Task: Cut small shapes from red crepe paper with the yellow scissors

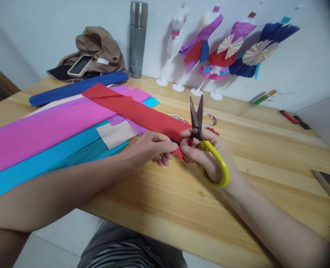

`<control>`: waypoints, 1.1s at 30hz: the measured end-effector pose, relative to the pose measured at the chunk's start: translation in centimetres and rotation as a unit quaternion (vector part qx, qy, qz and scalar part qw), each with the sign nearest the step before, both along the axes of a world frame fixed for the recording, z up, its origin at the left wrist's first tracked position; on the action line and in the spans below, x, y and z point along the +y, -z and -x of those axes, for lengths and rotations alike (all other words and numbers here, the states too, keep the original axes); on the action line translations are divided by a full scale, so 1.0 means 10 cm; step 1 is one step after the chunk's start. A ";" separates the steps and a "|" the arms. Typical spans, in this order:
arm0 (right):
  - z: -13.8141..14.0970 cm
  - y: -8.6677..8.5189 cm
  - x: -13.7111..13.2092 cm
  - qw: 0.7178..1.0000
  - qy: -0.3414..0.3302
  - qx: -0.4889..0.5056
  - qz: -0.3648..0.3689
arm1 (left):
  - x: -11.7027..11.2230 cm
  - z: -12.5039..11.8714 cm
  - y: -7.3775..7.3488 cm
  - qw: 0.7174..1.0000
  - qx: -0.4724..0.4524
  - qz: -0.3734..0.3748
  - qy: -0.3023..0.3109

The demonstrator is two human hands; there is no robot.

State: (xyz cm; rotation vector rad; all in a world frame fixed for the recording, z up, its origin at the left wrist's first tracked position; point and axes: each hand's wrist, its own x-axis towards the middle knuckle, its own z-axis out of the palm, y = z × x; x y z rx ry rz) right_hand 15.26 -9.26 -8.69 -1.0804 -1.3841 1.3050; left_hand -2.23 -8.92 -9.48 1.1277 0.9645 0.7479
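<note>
My right hand [206, 154] holds yellow-handled scissors [197, 119], blades slightly apart and pointing up and away. Its fingertips also pinch a small red paper piece [178, 152]. My left hand [154, 147] is closed on the same red piece from the left, fingertips meeting those of the right hand. The piece lies at the near end of a long red crepe paper strip [137, 111] that runs diagonally over pink [42, 130] and cyan [56, 158] sheets on the wooden table [181, 193].
A dark blue paper roll [75, 88], a beige bag with a phone [79, 65] and a steel flask [138, 37] stand at the back left. Paper-dressed figurines [209, 48] line the wall. Tape roll [209, 118], markers [264, 97] and a dark object [329, 184] lie to the right.
</note>
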 end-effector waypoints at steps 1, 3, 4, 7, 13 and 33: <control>0.00 0.00 0.00 1.000 0.000 -0.004 0.000 | 0.00 0.00 0.00 1.000 0.004 -0.011 -0.001; 0.00 0.00 0.00 1.000 -0.001 -0.013 0.000 | 0.00 -0.01 0.01 0.999 0.010 -0.034 -0.001; 0.01 0.00 0.00 1.000 -0.002 -0.016 0.000 | -0.01 -0.01 0.01 0.999 0.012 -0.040 -0.001; 0.01 -0.01 0.00 1.000 -0.007 -0.023 -0.002 | -0.02 -0.03 0.02 0.999 0.009 -0.041 0.000; -0.03 0.03 -0.02 0.998 -0.011 0.058 0.022 | -0.01 -0.01 -0.05 0.999 -0.041 -0.024 -0.006; 0.00 -0.12 -0.22 0.983 -0.123 -0.097 -0.100 | -0.03 0.03 -0.15 0.978 -0.158 -0.067 -0.120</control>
